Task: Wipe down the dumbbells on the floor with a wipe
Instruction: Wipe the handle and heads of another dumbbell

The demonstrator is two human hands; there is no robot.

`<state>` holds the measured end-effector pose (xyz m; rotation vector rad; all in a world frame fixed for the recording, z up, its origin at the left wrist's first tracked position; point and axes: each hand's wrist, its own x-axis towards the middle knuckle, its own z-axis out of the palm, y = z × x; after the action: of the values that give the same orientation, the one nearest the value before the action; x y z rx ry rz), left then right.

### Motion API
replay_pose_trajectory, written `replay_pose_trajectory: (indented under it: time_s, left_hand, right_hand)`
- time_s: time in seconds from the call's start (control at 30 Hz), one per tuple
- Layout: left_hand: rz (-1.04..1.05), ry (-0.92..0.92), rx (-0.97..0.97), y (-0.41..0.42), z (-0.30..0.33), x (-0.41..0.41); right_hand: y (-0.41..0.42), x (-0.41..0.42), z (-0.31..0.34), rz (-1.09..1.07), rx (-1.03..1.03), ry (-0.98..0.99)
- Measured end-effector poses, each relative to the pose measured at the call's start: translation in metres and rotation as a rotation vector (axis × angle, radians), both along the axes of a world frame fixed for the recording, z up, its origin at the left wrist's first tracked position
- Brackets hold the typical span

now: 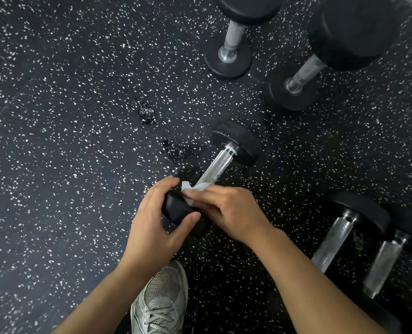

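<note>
The left hand [152,220] gripped the near end of a small dumbbell [220,165] on the floor [55,141]. The right hand [229,213] pinched a white wipe [197,189] against its bar. This one looked half done. Four more dumbbells nearby probably still needed wiping.

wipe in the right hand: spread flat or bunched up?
Bunched. The wipe shows only as a crumpled white wad under the right hand fingers, pressed where the dumbbell handle meets its near head, which the left hand grips.
</note>
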<state>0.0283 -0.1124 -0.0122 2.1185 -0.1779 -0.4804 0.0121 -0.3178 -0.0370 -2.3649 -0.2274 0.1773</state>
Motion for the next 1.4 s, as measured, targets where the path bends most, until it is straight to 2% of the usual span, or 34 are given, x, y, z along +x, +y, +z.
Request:
replay_pose_trajectory:
  time_s: [0.07,0.23,0.3,0.4,0.53,0.6,0.73,0.83,1.03,1.13,1.2,1.3,1.4]
  left_hand:
    - [-0.004,-0.005,0.010,0.000,0.000,0.000]
    - [-0.003,0.012,0.031,0.002,0.002,0.000]
    - [-0.015,0.006,0.034,0.001,0.002,0.000]
    - [-0.020,-0.001,0.024,0.001,0.001,0.001]
    - [-0.008,0.000,0.005,0.000,0.000,0.001]
    - [-0.009,-0.003,0.003,-0.001,0.001,0.001]
    - [-0.017,0.000,0.019,-0.001,0.003,0.001]
    - [-0.023,0.004,0.036,0.000,0.003,0.001]
    - [-0.011,0.006,0.013,0.000,0.001,0.001]
    - [-0.015,0.006,0.007,0.000,0.000,0.001]
    - [-0.019,0.004,0.012,0.000,0.001,0.001]
    - [-0.026,-0.004,0.029,0.000,0.001,0.000]
    - [-0.024,0.001,0.040,0.000,0.002,0.000]
  right_hand:
    - [-0.011,0.009,-0.002,-0.066,-0.073,-0.063]
    - [-0.026,0.020,-0.009,-0.460,-0.112,-0.109]
    - [-0.019,0.018,-0.012,-0.505,-0.129,-0.133]
    - [-0.004,0.004,-0.012,-0.347,-0.062,-0.132]
    - [0.005,-0.014,-0.004,-0.051,0.025,0.021]
    - [0.002,-0.012,-0.003,-0.043,-0.008,-0.032]
    - [-0.019,0.006,-0.001,-0.412,-0.133,-0.290]
    - [-0.019,0.014,-0.004,-0.528,-0.225,-0.243]
    - [0.008,-0.008,-0.004,-0.269,-0.072,-0.046]
    - [0.004,-0.012,0.007,-0.012,0.053,0.170]
    - [-0.002,-0.007,0.013,0.055,0.071,0.249]
    - [-0.017,0.005,0.011,-0.189,0.014,0.056]
    - [-0.022,0.013,0.006,-0.468,-0.154,-0.087]
